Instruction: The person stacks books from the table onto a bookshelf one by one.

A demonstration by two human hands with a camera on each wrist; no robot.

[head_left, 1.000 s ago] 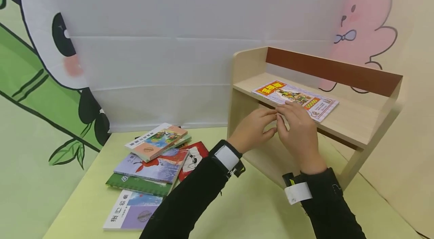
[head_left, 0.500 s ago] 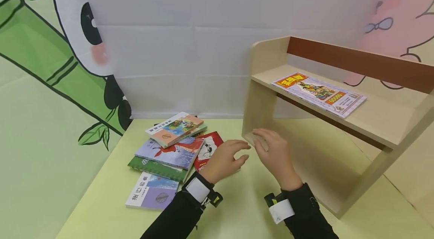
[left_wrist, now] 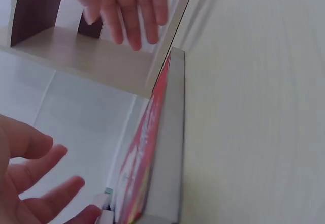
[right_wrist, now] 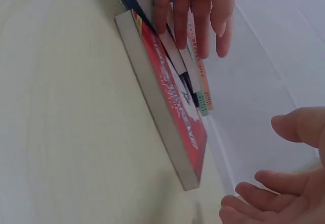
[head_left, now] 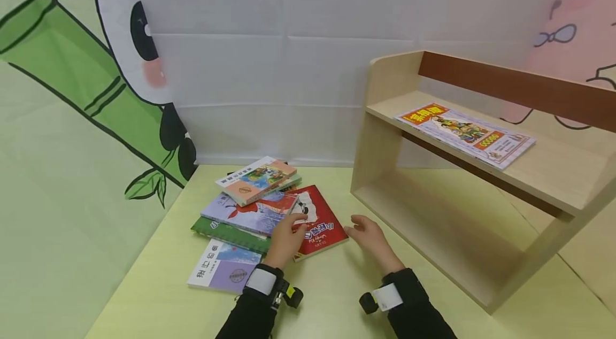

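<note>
While the left hand (head_left: 285,238) and the right hand (head_left: 371,240) are held with each grip apart, a red book (head_left: 323,228) is flanked by them. It is laid on the table (head_left: 332,299) between a wooden bookshelf (head_left: 378,149) and a book pile (head_left: 252,189) near the table's back left corner.

A yellow-green table (head_left: 154,275) carries a red book (head_left: 327,221), piled books (head_left: 245,216) and a bookshelf (head_left: 452,237).

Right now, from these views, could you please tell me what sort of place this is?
Probably a children's reading or study corner: a cartoon face and a pink figure decorate the background, and colourful books lie beside a wooden shelf.
</note>
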